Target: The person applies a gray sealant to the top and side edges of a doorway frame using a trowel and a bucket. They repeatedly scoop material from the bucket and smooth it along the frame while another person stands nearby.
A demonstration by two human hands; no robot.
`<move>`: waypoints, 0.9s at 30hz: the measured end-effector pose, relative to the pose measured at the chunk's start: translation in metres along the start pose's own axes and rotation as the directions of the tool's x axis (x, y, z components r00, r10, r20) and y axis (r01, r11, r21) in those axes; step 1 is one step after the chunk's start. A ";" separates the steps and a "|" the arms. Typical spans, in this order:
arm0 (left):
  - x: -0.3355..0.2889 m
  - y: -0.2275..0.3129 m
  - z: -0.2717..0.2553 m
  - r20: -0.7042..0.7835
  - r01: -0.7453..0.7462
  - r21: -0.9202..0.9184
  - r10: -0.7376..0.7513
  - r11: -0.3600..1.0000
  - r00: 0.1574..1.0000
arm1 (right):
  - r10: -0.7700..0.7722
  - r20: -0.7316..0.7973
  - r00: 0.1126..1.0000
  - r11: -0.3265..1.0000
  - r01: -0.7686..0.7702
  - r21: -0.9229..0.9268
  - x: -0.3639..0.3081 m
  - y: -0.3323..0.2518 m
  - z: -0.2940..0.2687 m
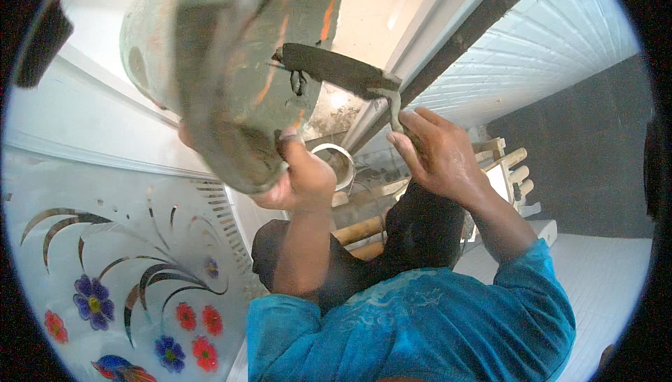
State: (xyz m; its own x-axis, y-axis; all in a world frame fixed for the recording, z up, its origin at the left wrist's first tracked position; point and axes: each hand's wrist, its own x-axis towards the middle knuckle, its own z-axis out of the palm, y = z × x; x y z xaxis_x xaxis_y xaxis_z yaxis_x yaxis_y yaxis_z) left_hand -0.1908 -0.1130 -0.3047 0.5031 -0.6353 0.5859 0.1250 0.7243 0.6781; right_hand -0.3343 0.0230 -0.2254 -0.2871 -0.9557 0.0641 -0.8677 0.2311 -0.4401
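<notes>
My left hand [304, 175] grips the near edge of a large curved pan [217, 102], smeared with grey mortar and showing orange streaks. Motion blurs its near side, so its full shape is hard to make out. In my right hand [437, 147] is a trowel [332, 68], held by its mortar-coated handle. The dark, wet blade points left, its tip over the pan's mortar-smeared surface. A small dark lump hangs just below the blade. I cannot tell if the blade touches the pan.
Below my hands stands a white-rimmed bucket [334, 165]. Bamboo poles [360, 233] and planks lie under and beside my legs. A frosted panel with flowers [119, 263] is at left. Ribbed pale panelling [539, 46] and a dark grey surface [574, 165] are at right.
</notes>
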 end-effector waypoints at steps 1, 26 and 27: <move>0.001 -0.001 -0.003 0.067 -0.054 -0.023 0.056 0.998 0.996 | -0.036 -0.074 0.997 0.997 0.030 -0.075 0.003 0.004 0.006; 0.006 -0.041 0.011 0.037 0.839 -0.181 -0.849 0.514 0.528 | -0.820 -0.515 0.249 0.505 -0.108 -0.856 0.053 0.031 -0.372; 0.002 -0.042 0.011 0.033 0.848 -0.180 -0.859 0.498 0.511 | -0.823 -0.502 0.266 0.482 -0.140 -0.865 0.053 0.033 -0.387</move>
State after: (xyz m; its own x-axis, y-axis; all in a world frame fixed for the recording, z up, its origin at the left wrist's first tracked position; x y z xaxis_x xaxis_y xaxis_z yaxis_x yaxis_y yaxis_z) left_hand -0.2047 -0.1477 -0.3270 0.1212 -0.9557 -0.2681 0.6430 -0.1302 0.7547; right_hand -0.5352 0.0500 0.1097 0.4338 -0.3531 0.8290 -0.7293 0.4027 0.5531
